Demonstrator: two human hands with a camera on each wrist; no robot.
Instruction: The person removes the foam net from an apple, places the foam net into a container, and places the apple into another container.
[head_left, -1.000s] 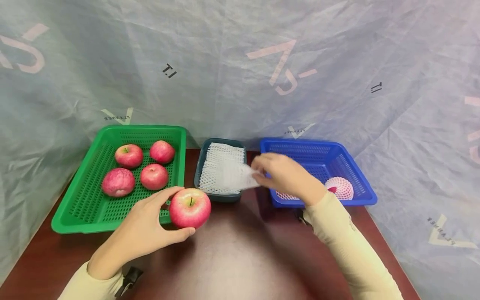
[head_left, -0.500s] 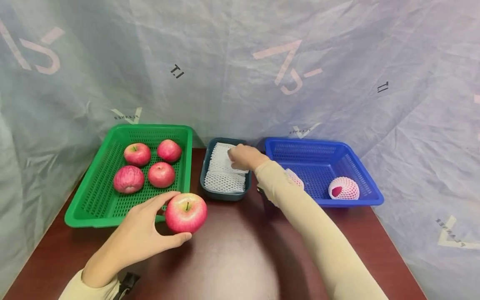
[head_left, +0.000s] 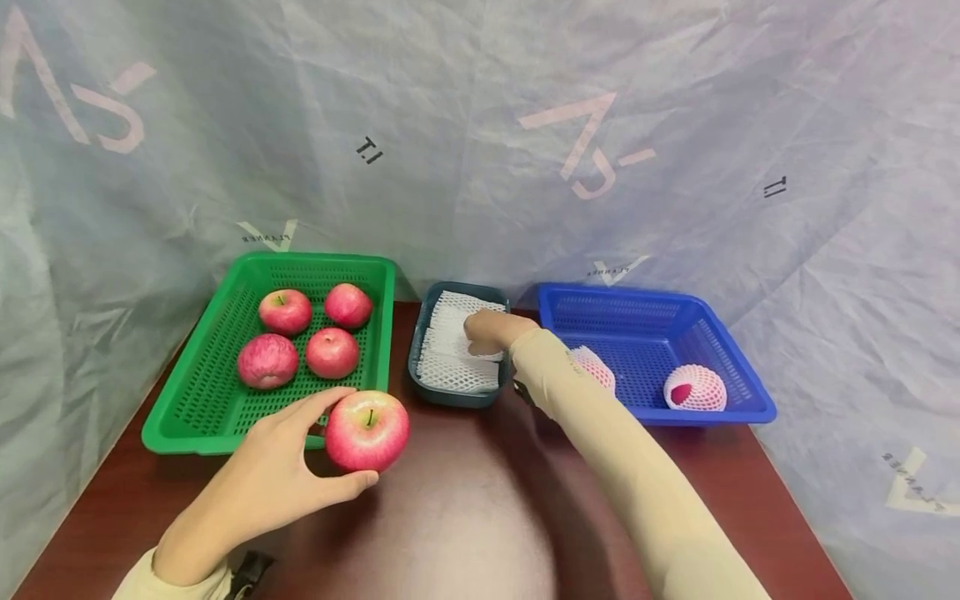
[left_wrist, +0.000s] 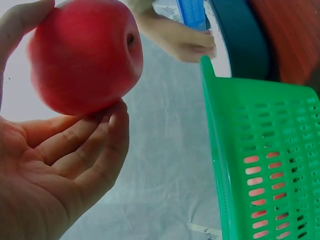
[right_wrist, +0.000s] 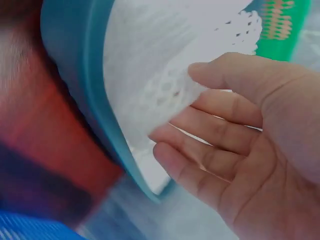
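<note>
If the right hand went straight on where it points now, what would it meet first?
Probably the white foam nets in the dark tray, by its fingers; depth is unclear.

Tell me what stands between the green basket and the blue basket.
The head view shows a dark tray holding white foam nets between the green basket and the blue basket, with the right hand at the nets.

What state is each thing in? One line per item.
Gripped apple, bare
Left hand, holding that apple
White nets, flat, layered
Right hand, at the nets, grip unclear
Dark tray, holding the nets
Green basket, holding four bare apples
Blue basket, holding two netted fruits
</note>
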